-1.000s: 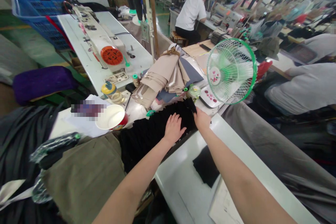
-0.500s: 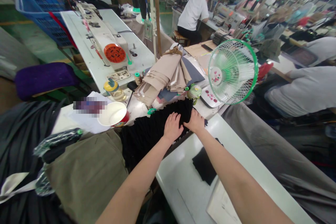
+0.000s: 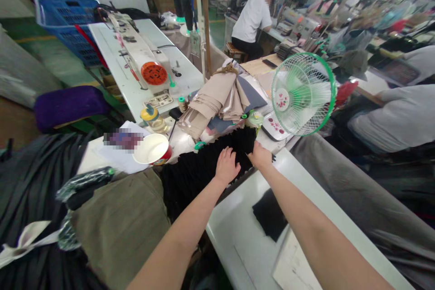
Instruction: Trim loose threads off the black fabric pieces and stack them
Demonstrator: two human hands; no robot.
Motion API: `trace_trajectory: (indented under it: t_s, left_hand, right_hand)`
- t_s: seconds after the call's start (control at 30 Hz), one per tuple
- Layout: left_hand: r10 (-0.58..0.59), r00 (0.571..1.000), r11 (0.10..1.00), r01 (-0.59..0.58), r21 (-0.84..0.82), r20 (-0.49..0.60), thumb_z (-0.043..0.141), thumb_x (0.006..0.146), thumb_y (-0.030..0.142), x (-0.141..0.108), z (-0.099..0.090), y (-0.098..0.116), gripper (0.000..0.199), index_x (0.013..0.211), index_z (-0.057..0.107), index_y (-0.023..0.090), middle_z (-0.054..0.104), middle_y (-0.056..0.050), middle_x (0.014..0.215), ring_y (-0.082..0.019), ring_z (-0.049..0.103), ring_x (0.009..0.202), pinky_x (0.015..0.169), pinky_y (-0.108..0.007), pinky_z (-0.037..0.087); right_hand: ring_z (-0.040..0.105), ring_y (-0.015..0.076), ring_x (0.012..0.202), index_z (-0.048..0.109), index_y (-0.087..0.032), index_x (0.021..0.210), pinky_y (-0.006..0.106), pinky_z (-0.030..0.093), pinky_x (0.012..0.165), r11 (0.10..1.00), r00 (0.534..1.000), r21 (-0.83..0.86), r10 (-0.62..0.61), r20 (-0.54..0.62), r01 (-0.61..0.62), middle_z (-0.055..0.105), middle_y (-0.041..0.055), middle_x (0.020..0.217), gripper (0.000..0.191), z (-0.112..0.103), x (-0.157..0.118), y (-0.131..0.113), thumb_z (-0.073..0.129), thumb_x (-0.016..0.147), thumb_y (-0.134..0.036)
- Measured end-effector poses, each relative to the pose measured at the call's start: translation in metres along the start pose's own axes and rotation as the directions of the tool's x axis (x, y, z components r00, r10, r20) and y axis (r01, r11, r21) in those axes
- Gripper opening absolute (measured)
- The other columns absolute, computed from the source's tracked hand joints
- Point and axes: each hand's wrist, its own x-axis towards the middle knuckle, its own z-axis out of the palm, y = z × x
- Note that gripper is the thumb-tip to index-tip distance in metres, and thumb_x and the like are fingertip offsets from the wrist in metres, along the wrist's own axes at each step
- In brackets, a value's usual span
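Note:
A long stack of black fabric pieces lies along the far edge of the white table. My left hand rests flat on top of it with the fingers spread. At the stack's right end, my right hand has its fingers closed on the edge of the black fabric. A smaller black fabric piece lies on the white table below my right forearm. Olive fabric adjoins the stack on the left.
Beyond the stack are beige folded fabric, a green fan, a paper cup and a yellow-lidded jar. A sewing machine stands back left. A person in white sits farther off.
The view has shifted slightly, moving the scene right and a little down in the picture. My right hand's fingers have drawn in at the fabric's edge; my left hand stays on the stack.

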Motion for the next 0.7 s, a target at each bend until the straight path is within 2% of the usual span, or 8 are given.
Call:
trace_trajectory:
  t_s: [0.23,0.4,0.5,0.53,0.57,0.6,0.67,0.7]
  left_hand:
    - [-0.067,0.998,0.97,0.069,-0.235,0.018,0.059,0.079,0.017,0.006,-0.006,0.002,0.042,0.12,0.062,0.011,0.052,-0.019,0.143,-0.033,0.033,0.145,0.122,-0.051,0.02]
    - [-0.108,0.99,0.86,0.137,-0.492,0.086,0.06,0.085,0.029,0.0,-0.033,0.027,0.048,0.13,0.057,0.013,0.047,-0.017,0.149,-0.032,0.033,0.145,0.122,-0.051,0.02]
    - [-0.034,0.974,0.734,0.177,-0.656,0.224,0.034,0.099,0.051,-0.03,-0.052,0.06,0.054,0.138,0.053,0.018,0.058,-0.016,0.14,-0.027,0.054,0.13,0.111,-0.047,0.04]
    - [0.03,0.949,0.654,0.218,-0.725,0.313,0.021,0.1,0.058,-0.045,-0.056,0.072,0.063,0.139,0.053,0.02,0.064,-0.014,0.133,-0.025,0.061,0.122,0.104,-0.046,0.047]
    - [0.126,0.872,0.388,0.395,-0.833,0.472,0.021,0.096,0.068,-0.06,-0.06,0.083,0.072,0.139,0.054,0.02,0.063,-0.015,0.134,-0.028,0.06,0.124,0.104,-0.049,0.046]
    - [0.2,0.803,0.16,0.538,-0.827,0.561,0.028,0.09,0.076,-0.076,-0.063,0.092,0.079,0.136,0.057,0.02,0.063,-0.015,0.134,-0.03,0.058,0.127,0.107,-0.049,0.044]
    - [0.243,0.737,-0.122,0.669,-0.733,0.631,0.043,0.084,0.079,-0.103,-0.067,0.106,0.077,0.127,0.065,0.019,0.066,-0.012,0.131,-0.03,0.056,0.129,0.111,-0.043,0.04]
    - [0.239,0.726,-0.214,0.687,-0.694,0.645,0.052,0.083,0.075,-0.115,-0.07,0.11,0.07,0.121,0.069,0.019,0.069,-0.009,0.128,-0.029,0.057,0.128,0.112,-0.04,0.04]
  right_hand:
    - [0.07,0.0315,0.098,0.051,-0.013,0.122,0.036,0.049,0.079,0.992,0.993,0.041,0.117,-0.032,-0.116,0.07,0.0173,0.11,0.039,-0.07,-0.038,0.016,0.052,0.084,-0.022]
    - [0.072,0.0292,0.092,0.055,-0.021,0.118,0.033,0.05,0.071,0.941,0.965,0.236,0.258,-0.038,-0.242,0.074,0.0094,0.1,0.038,-0.111,-0.113,0.035,0.054,0.084,-0.037]
    - [0.072,0.0305,0.094,0.055,-0.021,0.12,0.035,0.052,0.074,0.86,0.945,0.425,0.326,-0.031,-0.283,0.074,0.0089,0.104,0.039,-0.116,-0.168,0.031,0.054,0.083,-0.033]
    - [0.072,0.0309,0.095,0.055,-0.021,0.122,0.036,0.053,0.076,0.839,0.943,0.468,0.33,-0.032,-0.278,0.074,0.0093,0.105,0.041,-0.115,-0.187,0.027,0.054,0.083,-0.032]
    - [0.072,0.0314,0.095,0.054,-0.02,0.126,0.038,0.054,0.077,0.819,0.945,0.505,0.326,-0.02,-0.272,0.074,0.0097,0.106,0.044,-0.113,-0.206,0.022,0.055,0.083,-0.031]
    - [0.072,0.0323,0.097,0.051,-0.019,0.131,0.04,0.055,0.079,0.801,0.95,0.539,0.313,-0.008,-0.26,0.073,0.0112,0.109,0.049,-0.11,-0.224,0.017,0.055,0.084,-0.031]
    - [0.068,0.0343,0.107,0.045,-0.015,0.14,0.045,0.055,0.087,0.778,0.97,0.599,0.244,-0.009,-0.19,0.067,0.0166,0.125,0.059,-0.106,-0.258,0.01,0.059,0.085,-0.033]
    - [0.064,0.035,0.116,0.044,-0.013,0.142,0.047,0.053,0.094,0.769,0.981,0.628,0.189,-0.038,-0.124,0.061,0.0185,0.133,0.063,-0.105,-0.273,0.01,0.061,0.085,-0.035]
